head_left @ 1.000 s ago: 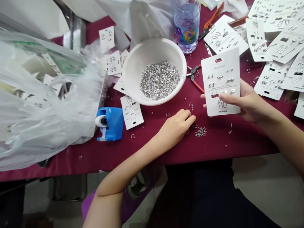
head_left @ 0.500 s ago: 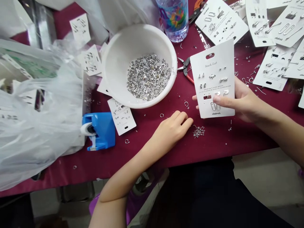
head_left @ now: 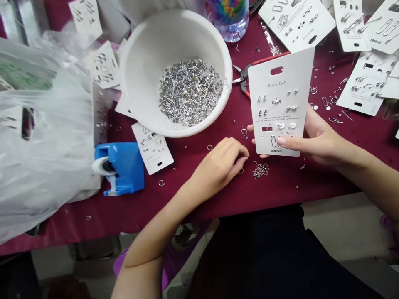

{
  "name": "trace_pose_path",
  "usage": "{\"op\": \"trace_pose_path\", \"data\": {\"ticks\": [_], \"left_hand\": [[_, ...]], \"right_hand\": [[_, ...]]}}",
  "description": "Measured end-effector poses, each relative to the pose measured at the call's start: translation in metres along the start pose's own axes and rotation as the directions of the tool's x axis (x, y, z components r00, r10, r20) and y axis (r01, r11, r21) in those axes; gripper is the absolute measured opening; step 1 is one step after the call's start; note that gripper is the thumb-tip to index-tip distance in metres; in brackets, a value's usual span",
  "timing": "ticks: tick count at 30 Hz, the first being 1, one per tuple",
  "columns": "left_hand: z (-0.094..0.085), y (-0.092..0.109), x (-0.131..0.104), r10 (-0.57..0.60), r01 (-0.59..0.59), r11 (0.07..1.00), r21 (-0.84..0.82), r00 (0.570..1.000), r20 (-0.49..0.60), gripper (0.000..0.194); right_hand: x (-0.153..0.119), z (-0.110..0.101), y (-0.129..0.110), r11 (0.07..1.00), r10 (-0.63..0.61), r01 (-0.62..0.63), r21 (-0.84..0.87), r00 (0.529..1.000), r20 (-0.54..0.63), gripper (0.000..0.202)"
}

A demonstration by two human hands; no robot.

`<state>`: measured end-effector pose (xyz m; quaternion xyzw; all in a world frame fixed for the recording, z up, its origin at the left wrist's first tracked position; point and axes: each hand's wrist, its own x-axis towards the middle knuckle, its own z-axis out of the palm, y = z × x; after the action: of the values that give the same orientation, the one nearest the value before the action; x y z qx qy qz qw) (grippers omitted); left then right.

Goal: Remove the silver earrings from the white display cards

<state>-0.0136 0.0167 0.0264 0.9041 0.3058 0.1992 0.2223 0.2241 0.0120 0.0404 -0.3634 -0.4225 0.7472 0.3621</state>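
White earring card (head_left: 294, 79) — held face-up.

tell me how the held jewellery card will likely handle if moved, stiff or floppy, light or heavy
Probably stiff: the jewellery card looks flat though the right grip holds only its lower part. Likely light, being thin and carrying only tiny metal pieces. Those might snag, as some seem to protrude.

Near side of the bowl (head_left: 145, 62), surface (head_left: 188, 162) lies open to the left hand (head_left: 220, 162) — left of the bowl, tape dispenser (head_left: 126, 166) and plastic bag (head_left: 43, 158) bar passage; right, pliers (head_left: 245, 74) and the held card (head_left: 279, 93).
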Motion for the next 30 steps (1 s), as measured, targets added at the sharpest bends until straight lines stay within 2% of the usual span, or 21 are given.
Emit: {"op": "trace_pose_path", "data": {"ticks": [2,4,7,9,12,19,22,27,30], "left_hand": [[-0.001,0.001,0.002,-0.12,0.096,0.969,-0.228,0.988,-0.097,0.007],[-0.001,0.004,0.004,-0.247,0.159,0.889,-0.429,0.956,-0.159,0.006],[0.002,0.01,0.005,-0.334,0.179,0.776,-0.605,0.93,-0.153,0.004],[0.004,0.013,0.004,-0.343,0.184,0.754,-0.631,0.929,-0.139,0.006],[0.006,0.016,0.003,-0.343,0.19,0.776,-0.601,0.927,-0.15,0.008],[0.004,0.017,0.004,-0.31,0.193,0.848,-0.493,0.936,-0.166,0.01],[0.004,0.018,0.004,-0.36,0.234,0.815,-0.53,0.921,-0.147,0.007],[0.006,0.018,0.003,-0.446,0.29,0.701,-0.652,0.891,-0.083,0.003],[0.007,0.02,0.003,-0.47,0.311,0.693,-0.651,0.879,-0.081,0.003]], "right_hand": [[-0.001,0.002,0.003,0.999,-0.009,0.009,-0.044,1.0,0.014,0.083],[-0.003,0.005,0.005,0.991,-0.038,0.041,-0.13,0.999,0.024,0.083],[-0.004,0.011,0.01,0.958,-0.107,0.109,-0.264,0.994,0.022,0.075],[-0.005,0.014,0.012,0.936,-0.153,0.153,-0.317,0.988,0.025,0.068],[-0.005,0.016,0.014,0.909,-0.217,0.218,-0.354,0.975,0.045,0.061],[-0.006,0.015,0.016,0.913,-0.235,0.256,-0.318,0.967,0.102,0.059],[-0.007,0.014,0.018,0.904,-0.252,0.278,-0.325,0.96,0.119,0.064],[-0.006,0.013,0.02,0.883,-0.292,0.314,-0.348,0.949,0.117,0.071],[-0.005,0.014,0.021,0.879,-0.31,0.338,-0.336,0.941,0.135,0.067]]}}
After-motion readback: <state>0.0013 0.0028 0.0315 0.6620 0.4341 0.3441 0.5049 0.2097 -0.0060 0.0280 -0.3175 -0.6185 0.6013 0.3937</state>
